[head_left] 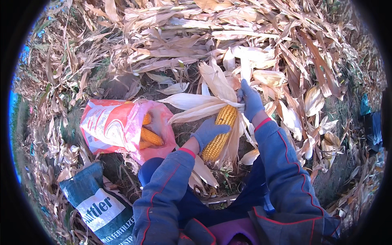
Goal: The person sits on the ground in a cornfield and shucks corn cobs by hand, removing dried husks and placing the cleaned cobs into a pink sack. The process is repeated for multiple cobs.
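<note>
A yellow ear of corn (220, 132) lies slantwise between my hands, its pale dry husk (196, 103) peeled back and spread around its far end. My left hand (209, 134), in a grey glove, is wrapped round the ear's left side with the thumb across the kernels. At the ear's far right my right hand (251, 100), gloved as well, is closed on the husk near its base. Left of my hands a red and white sack (110, 126) lies on its side, its mouth toward me, with several husked ears (151, 136) showing inside.
A dark green sack (87, 183) with a white panel lies flat at the lower left. Dry corn stalks (183, 38) are heaped across the far side. Loose husks (290, 120) litter the ground at the right. Dark plastic (372, 128) shows at the far right edge.
</note>
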Demonstrator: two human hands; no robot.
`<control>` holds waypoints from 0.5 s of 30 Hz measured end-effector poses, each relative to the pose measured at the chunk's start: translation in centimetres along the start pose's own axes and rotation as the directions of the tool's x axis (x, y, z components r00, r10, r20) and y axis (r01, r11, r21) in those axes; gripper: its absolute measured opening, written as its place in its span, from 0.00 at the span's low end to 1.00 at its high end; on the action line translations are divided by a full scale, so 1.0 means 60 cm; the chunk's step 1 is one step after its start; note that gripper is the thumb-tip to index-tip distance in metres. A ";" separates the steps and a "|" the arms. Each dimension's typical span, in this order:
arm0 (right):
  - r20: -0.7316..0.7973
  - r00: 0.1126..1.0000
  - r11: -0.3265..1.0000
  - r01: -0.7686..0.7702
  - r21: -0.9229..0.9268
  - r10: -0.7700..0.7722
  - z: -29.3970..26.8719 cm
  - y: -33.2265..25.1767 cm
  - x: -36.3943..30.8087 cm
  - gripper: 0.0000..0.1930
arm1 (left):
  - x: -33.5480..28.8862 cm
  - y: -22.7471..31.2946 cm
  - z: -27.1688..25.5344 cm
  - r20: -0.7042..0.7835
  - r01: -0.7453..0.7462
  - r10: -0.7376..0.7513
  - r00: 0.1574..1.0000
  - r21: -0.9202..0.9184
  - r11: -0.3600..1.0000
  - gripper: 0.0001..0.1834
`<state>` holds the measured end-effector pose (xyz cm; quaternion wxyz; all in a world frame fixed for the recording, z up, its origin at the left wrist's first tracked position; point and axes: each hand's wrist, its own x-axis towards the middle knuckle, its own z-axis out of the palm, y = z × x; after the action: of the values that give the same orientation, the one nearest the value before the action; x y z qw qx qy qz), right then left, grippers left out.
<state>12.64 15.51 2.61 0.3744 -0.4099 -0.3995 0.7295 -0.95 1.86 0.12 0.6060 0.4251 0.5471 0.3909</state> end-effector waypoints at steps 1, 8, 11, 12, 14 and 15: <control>-0.019 0.999 0.986 0.039 -0.159 -0.042 0.000 -0.004 0.001 0.24 | 0.001 -0.005 -0.006 -0.021 0.054 -0.056 0.998 -0.083 0.995 0.31; 0.205 0.975 0.433 0.220 -0.874 -0.082 -0.007 -0.018 -0.013 0.34 | 0.001 0.001 -0.020 -0.166 -0.068 0.068 0.984 0.007 0.998 0.33; 0.277 0.954 0.484 0.188 -0.854 0.118 -0.017 -0.022 -0.009 0.33 | 0.014 -0.031 -0.032 -0.207 -0.164 0.218 0.954 0.249 0.954 0.34; 0.286 0.946 0.430 0.196 -0.881 0.154 -0.017 -0.031 -0.011 0.33 | 0.013 -0.029 -0.032 -0.205 -0.120 0.183 0.962 0.283 0.952 0.34; 0.263 0.937 0.390 0.159 -0.907 0.230 -0.026 -0.032 -0.009 0.31 | 0.008 -0.017 -0.030 -0.218 -0.065 0.128 0.967 0.276 0.959 0.34; 0.249 0.931 0.369 0.140 -0.919 0.267 -0.030 -0.031 -0.009 0.30 | 0.003 -0.005 -0.028 -0.231 -0.053 0.109 0.967 0.235 0.970 0.35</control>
<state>14.89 16.29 3.80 -0.0290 -0.4240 -0.7830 0.4541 -2.59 2.06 -0.31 0.4656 0.4629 0.6400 0.3992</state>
